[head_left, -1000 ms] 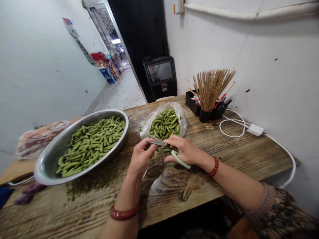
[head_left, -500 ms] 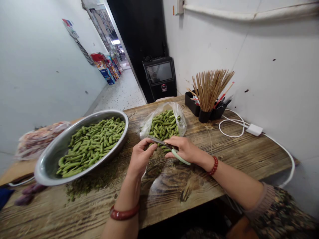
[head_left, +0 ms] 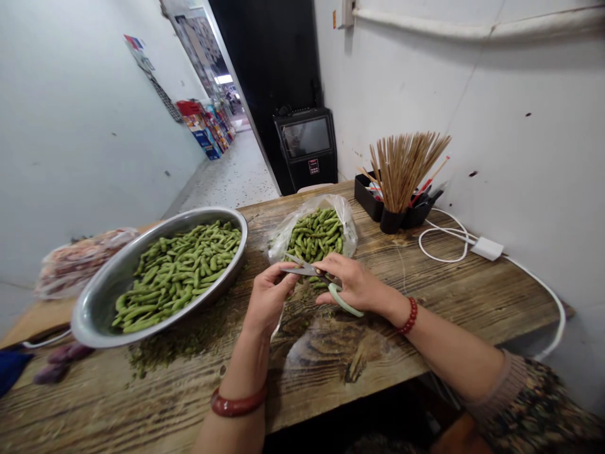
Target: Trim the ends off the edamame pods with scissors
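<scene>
In my right hand (head_left: 352,284) I grip scissors (head_left: 305,270) with a pale green handle; their blades are parted and point left. My left hand (head_left: 271,293) is closed in a pinch at the blade tips, on an edamame pod that my fingers mostly cover. Just beyond both hands, a clear plastic bag (head_left: 348,230) lies with its mouth towards me, full of edamame pods (head_left: 316,233). To the left, a large steel basin (head_left: 87,321) holds many more green pods (head_left: 182,271).
Plant scraps (head_left: 177,347) litter the wooden table (head_left: 401,340) below the basin. Skewers (head_left: 406,170) stand in a black holder (head_left: 391,222) at the back right, beside a white cable (head_left: 534,268). A bagged pinkish item (head_left: 85,258) and purple items (head_left: 59,364) lie at the left.
The scissor blades have opened from nearly closed. Both hands stay close together in about the same place, and the view has shifted slightly.
</scene>
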Demonstrator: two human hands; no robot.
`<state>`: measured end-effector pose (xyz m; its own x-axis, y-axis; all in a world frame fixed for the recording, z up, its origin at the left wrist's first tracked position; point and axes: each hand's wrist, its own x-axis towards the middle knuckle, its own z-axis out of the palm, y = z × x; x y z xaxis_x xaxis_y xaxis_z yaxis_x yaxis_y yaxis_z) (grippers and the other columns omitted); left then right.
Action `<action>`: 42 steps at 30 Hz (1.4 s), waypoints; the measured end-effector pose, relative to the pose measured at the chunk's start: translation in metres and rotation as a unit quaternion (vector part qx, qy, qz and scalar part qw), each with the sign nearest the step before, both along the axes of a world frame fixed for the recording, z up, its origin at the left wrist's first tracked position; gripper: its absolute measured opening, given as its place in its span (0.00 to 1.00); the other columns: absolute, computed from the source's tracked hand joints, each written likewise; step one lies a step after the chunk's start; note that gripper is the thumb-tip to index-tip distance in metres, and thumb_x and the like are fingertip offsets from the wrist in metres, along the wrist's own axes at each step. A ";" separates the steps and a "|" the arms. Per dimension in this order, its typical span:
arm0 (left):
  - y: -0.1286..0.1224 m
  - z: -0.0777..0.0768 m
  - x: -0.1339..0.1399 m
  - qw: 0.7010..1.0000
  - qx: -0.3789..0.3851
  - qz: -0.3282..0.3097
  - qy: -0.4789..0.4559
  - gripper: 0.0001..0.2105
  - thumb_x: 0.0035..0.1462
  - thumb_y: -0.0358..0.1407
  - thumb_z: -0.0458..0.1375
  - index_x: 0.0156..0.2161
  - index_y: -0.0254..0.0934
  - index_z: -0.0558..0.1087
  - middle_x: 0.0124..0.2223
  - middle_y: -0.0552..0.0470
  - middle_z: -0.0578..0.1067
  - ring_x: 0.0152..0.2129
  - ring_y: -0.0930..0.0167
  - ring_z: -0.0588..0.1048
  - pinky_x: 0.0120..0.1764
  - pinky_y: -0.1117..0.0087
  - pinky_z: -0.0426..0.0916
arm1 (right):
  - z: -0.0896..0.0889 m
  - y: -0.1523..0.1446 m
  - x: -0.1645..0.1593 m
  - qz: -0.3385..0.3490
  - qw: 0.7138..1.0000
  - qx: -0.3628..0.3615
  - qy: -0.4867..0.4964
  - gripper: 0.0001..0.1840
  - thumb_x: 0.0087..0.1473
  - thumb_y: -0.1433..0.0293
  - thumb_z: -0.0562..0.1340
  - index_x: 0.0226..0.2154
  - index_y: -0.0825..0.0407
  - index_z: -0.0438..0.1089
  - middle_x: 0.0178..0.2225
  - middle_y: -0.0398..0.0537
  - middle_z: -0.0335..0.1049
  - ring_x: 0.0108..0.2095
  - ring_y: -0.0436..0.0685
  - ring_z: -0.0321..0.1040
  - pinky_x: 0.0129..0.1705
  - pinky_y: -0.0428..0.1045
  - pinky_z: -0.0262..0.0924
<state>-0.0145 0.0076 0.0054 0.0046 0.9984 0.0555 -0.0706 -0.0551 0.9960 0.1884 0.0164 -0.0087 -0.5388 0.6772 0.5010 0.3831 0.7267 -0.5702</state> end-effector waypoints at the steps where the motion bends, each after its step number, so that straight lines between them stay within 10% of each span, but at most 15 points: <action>1: 0.000 0.000 0.000 1.000 -0.002 0.000 -0.002 0.09 0.43 0.35 0.67 0.33 0.35 0.77 0.23 0.56 0.70 0.17 0.80 0.60 0.20 0.78 0.54 | 0.000 0.000 0.000 -0.002 1.000 0.004 -0.005 0.33 0.47 0.60 0.69 0.53 0.53 0.63 0.39 0.51 0.65 0.37 0.56 0.64 0.40 0.51 0.62; 42: 0.002 -0.002 0.007 0.981 -0.060 -0.022 -0.183 0.11 0.45 0.32 0.66 0.30 0.35 0.67 0.19 0.62 0.62 0.13 0.82 0.56 0.15 0.82 0.50 | -0.006 -0.001 -0.004 -0.022 1.000 -0.002 0.022 0.25 0.51 0.63 0.67 0.50 0.53 0.65 0.37 0.49 0.66 0.32 0.53 0.63 0.36 0.48 0.61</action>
